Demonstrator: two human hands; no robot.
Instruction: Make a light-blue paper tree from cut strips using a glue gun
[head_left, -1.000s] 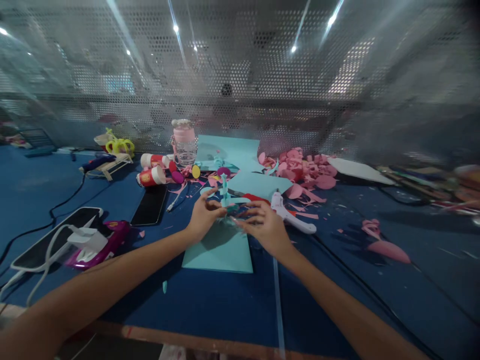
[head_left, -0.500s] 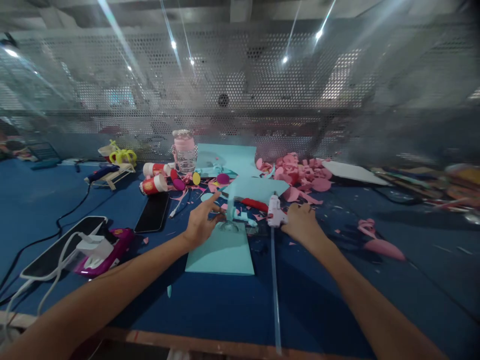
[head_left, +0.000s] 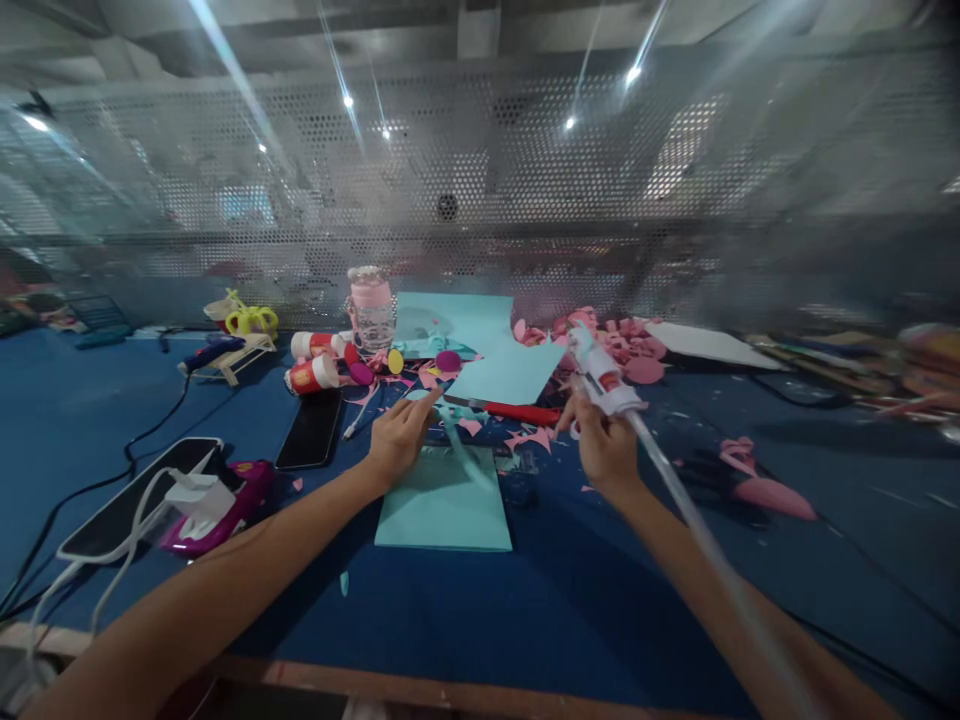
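Note:
My right hand [head_left: 604,447] grips a white hot-glue gun [head_left: 600,372] and holds it up above the blue table, nozzle pointing away, a clear glue stick [head_left: 697,530] trailing back toward me. My left hand [head_left: 400,437] rests at the far left corner of a light blue paper sheet [head_left: 442,505], its fingers pinching a small light blue paper piece [head_left: 459,448] that stands blurred over the sheet. The forefinger points toward the scraps beyond.
Red-handled scissors [head_left: 510,410], a larger light blue sheet [head_left: 504,372] and pink paper scraps [head_left: 611,345] lie beyond my hands. A black phone [head_left: 310,428], red paper cups [head_left: 309,374], a pink-lidded jar [head_left: 371,305], a magenta gadget with white cable [head_left: 217,495] sit left. A perforated metal screen backs the table.
My right hand left the paper piece, reached right to the glue gun lying on the table, and has lifted it. My left hand stays on the paper piece.

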